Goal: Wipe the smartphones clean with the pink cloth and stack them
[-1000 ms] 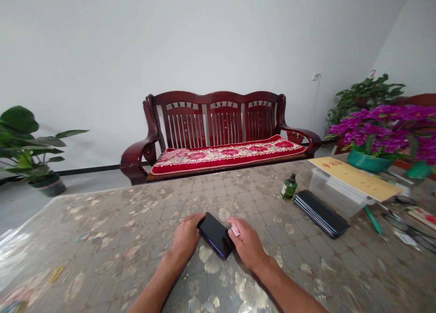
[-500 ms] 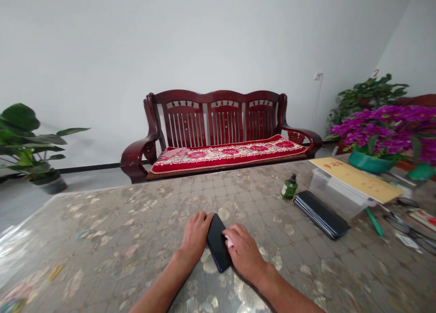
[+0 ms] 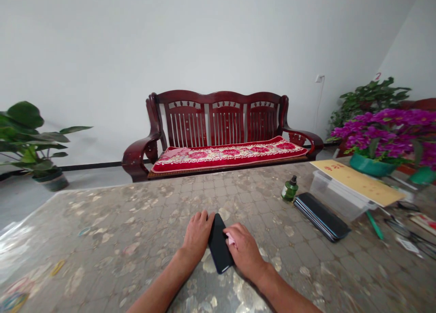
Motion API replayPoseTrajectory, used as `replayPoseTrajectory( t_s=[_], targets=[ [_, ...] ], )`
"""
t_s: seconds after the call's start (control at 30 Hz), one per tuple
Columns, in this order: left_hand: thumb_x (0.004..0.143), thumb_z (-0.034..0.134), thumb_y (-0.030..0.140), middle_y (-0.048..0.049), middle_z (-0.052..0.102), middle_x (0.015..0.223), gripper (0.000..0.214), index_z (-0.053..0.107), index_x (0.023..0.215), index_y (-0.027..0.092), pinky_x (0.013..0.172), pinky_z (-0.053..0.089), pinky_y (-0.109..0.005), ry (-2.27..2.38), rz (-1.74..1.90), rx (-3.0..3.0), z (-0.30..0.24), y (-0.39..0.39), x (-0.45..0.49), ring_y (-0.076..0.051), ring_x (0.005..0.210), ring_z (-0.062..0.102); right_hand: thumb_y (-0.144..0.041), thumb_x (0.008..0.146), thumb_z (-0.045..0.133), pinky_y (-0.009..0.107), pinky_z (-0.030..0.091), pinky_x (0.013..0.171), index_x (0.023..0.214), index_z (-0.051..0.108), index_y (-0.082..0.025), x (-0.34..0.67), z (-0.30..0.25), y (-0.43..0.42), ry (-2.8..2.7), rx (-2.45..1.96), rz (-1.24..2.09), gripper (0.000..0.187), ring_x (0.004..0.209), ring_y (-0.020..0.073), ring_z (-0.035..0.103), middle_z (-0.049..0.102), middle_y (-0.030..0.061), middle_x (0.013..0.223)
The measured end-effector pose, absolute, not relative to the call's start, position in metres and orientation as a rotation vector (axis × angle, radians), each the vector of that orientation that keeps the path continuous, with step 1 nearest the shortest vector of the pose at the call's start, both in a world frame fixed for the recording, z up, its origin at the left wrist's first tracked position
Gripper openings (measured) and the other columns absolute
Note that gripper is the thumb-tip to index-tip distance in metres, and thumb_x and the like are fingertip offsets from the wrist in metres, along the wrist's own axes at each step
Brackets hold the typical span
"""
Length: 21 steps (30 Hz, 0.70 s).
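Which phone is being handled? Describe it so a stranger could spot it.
On the patterned stone-look table, near its front middle, a slim black phone lies flat between the left hand and the right hand. Unlike the stack of dark phones by the small green bottle, it lies alone.

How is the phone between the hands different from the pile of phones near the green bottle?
The phone lies alone, between the left hand and right hand; the pile of phones is several stacked, untouched by either hand. The phone lies near the person, while the pile of phones sits farther right, beside the green bottle. Both are black, flat and rest on the table.
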<state>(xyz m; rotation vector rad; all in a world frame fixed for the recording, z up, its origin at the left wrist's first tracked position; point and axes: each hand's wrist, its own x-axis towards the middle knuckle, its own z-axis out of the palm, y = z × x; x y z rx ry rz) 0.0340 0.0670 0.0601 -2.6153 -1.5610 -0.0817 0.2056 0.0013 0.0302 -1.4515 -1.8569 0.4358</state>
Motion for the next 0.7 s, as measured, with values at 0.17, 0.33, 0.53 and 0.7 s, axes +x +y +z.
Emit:
replayPoseTrajectory(
  t_s=[0.17,0.33,0.53,0.7],
  targets=[
    [0.091,0.042,0.003,-0.0109,0.06,0.125,0.052,0.045,0.14,0.018,0.097,0.044,-0.032,-1.768,-0.274,-2.702,0.053,0.052,0.014,-0.022,0.112,0.058,-0.009,0.072,0.058,0.036,0.049,0.094,0.117,0.064,-0.021,0.208,0.029,0.01,-1.661,-1.514,0.552,0.047,0.106,0.0241,0.062,0.067,0.0077,0.114],
    [0.093,0.051,0.018,-0.0119,0.062,0.127,0.048,0.045,0.141,0.017,0.1,0.042,-0.039,-1.83,-0.436,-2.729,0.044,0.026,0.003,-0.026,0.116,0.057,-0.008,0.064,0.062,0.036,0.049,0.097,0.128,0.059,-0.022,0.203,0.034,0.015,-1.676,-1.439,0.57,0.066,0.109,0.0232,0.061,0.064,0.0075,0.119],
    [0.092,0.054,0.023,-0.0102,0.061,0.133,0.043,0.053,0.135,0.022,0.107,0.036,-0.046,-1.731,-0.524,-2.705,0.032,0.022,0.006,-0.027,0.122,0.054,-0.006,0.073,0.057,0.038,0.049,0.098,0.122,0.064,-0.024,0.203,0.034,0.012,-1.792,-1.332,0.485,0.053,0.109,0.022,0.062,0.066,0.0069,0.118],
    [0.091,0.052,0.017,-0.0108,0.061,0.134,0.043,0.054,0.134,0.021,0.108,0.035,-0.049,-1.72,-0.539,-2.706,0.028,0.025,0.008,-0.027,0.122,0.054,-0.006,0.083,0.057,0.044,0.046,0.098,0.103,0.072,-0.025,0.207,0.041,0.007,-1.98,-1.343,0.225,0.032,0.109,0.0249,0.058,0.068,0.0073,0.112]
  ],
)
